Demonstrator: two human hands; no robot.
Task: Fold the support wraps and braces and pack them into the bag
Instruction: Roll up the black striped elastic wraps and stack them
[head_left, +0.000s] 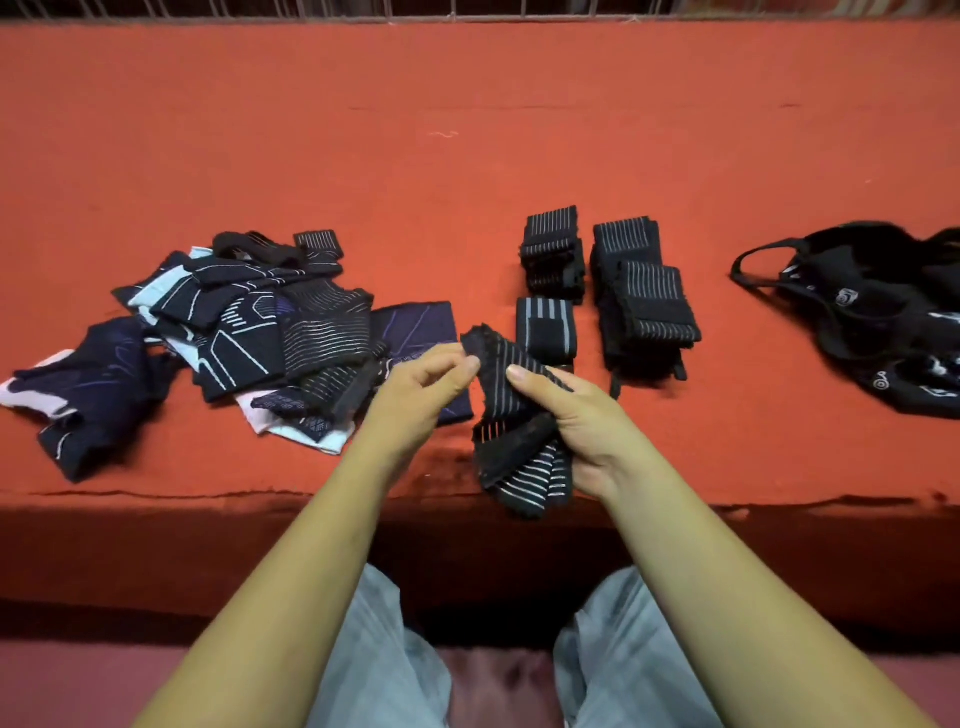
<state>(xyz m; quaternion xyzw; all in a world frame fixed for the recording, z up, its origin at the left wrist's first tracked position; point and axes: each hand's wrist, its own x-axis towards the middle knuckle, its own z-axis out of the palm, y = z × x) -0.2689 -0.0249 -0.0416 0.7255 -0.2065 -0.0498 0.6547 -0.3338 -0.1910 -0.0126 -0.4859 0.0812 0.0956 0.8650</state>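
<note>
Far left on the red counter (467, 156) there's a messy pile of braces (234, 332), dark with pale line patterns, all overlapping and none of it folded as far as I can tell.

Moving in, the left hand (426, 384) is pinching the top end of a striped wrap (511, 415) between thumb and fingertips. The right hand (576, 415) has its thumb laid over the wrap's middle and its fingers curled underneath. So both hands are gripping the same piece, held just above the front edge of the counter.

The wrap's long axis runs roughly far-to-near, on a slight diagonal. The top end points away and a bit left. The bottom end hangs toward the person's lap and looks doubled over on itself already.

My read is this is mid-fold on one wrap. Next would be bringing that pinched top end down over the bunched part, squaring the edges, then setting it with the rest.

Just right of the hands sit the folded wraps (644, 296), a few tidy stacks side by side. Far right, well apart, the black bag (883, 317) lies slumped with its strap looped out to the left. Packing doesn't look started for these stacks, though I can't see inside the bag.
</note>
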